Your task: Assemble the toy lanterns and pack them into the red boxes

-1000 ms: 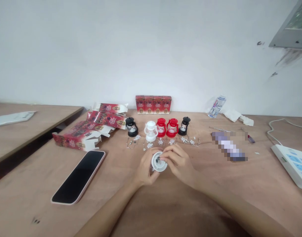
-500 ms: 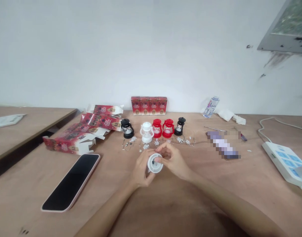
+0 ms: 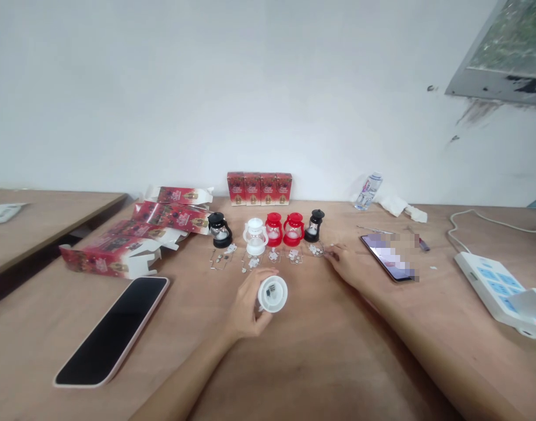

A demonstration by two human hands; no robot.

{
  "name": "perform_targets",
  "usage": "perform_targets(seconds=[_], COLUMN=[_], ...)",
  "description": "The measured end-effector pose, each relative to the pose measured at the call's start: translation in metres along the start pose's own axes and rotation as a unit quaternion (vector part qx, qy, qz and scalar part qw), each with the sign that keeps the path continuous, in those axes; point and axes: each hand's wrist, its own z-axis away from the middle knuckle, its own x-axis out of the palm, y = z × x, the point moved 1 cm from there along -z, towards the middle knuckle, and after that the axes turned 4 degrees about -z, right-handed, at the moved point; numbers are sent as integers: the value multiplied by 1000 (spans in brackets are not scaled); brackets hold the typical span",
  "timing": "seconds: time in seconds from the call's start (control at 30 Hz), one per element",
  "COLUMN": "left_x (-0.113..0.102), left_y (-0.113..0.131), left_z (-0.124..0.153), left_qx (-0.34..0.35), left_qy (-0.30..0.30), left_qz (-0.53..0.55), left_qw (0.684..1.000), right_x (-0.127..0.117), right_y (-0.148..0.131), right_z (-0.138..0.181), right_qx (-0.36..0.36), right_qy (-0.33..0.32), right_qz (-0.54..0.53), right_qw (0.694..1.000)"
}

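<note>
My left hand (image 3: 249, 304) is wrapped round a small white lantern (image 3: 280, 280), tipped so that its hollow underside faces me. Dark and metallic bits show inside that recess; the rest of the lantern is mostly hidden by my fingers. Farther right, my right hand (image 3: 344, 263) rests low over the table, its fingertips drawn together beside a cluster of small parts (image 3: 315, 250) in front of a black lantern (image 3: 314, 227). Whatever they pinch is too small to make out. Along the same row stand two red lanterns (image 3: 273, 230), a white lantern (image 3: 255, 237) and another black lantern (image 3: 219, 230).
Wire handles and small white pieces (image 3: 253, 262) lie before the lanterns. Several red boxes (image 3: 259, 188) stand against the wall; flattened cartons (image 3: 105, 251) lie left. A phone (image 3: 114, 333), second phone (image 3: 386, 257), bottle (image 3: 368, 191), tissue (image 3: 393, 205) and power strip (image 3: 495, 286) surround the area.
My right hand has left the lantern's underside and moved right and away from me to the small parts. My left hand keeps holding the lantern. The view has shifted slightly.
</note>
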Motion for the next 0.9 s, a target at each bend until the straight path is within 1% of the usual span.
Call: perform_targets(seconds=[0.1, 0.17, 0.23, 0.27, 0.3, 0.33, 0.4, 0.47, 0.53, 0.6, 0.67, 0.7, 0.73, 0.8, 0.83, 0.9], left_x=[0, 0, 1, 1, 2, 2, 2, 2, 2, 2, 2, 2, 3, 3, 3, 3], left_y=[0, -1, -1, -1, -1, -1, -1, -1, 0, 0, 0, 1, 1, 2, 2, 2], left_z=[0, 1, 1, 1, 1, 1, 1, 1, 1, 1, 0, 0, 0, 1, 1, 1], left_qx=[-2, -2, -2, -1, -1, -2, -2, -3, -5, -6, -5, -3, -2, -1, 1, 3], left_qy=[2, 0, 0, 1, 3, 4, 6, 7, 12, 18, 21, 21, 20, 18, 17, 20], left_qz=[-2, -1, -3, -4, -4, -4, -1, 4, 6, 9, 12, 13, 13, 13, 12, 11], left_qw=[1000, 1000, 1000, 1000, 1000, 1000, 1000, 1000, 1000, 1000, 1000, 1000, 1000, 1000, 1000, 1000], right_x=[4, 6, 7, 8, 9, 11, 17, 24, 32, 37, 38, 36, 34, 30, 29, 28], right_y=[-5, -17, -36, -48, -62, -77, -104, -124, -134, -138, -138, -138, -138, -137, -137, -136], right_z=[5, 8, 13, 17, 22, 28, 41, 54, 64, 69, 70, 69, 69, 67, 67, 67], right_qx=[16, 29, 44, 57, 64, 60, 37, 9, -21, -71, -161, -221, -285, -396, -435, -480], right_qy=[23, 37, 33, 21, 7, -10, -50, -80, -87, -73, -43, -21, 1, 28, 31, 31], right_qz=[-33, -65, -148, -225, -305, -360, -412, -426, -413, -372, -293, -243, -191, -92, -52, 5], right_qw=[999, 997, 987, 972, 950, 931, 909, 901, 906, 923, 942, 944, 939, 913, 899, 877])
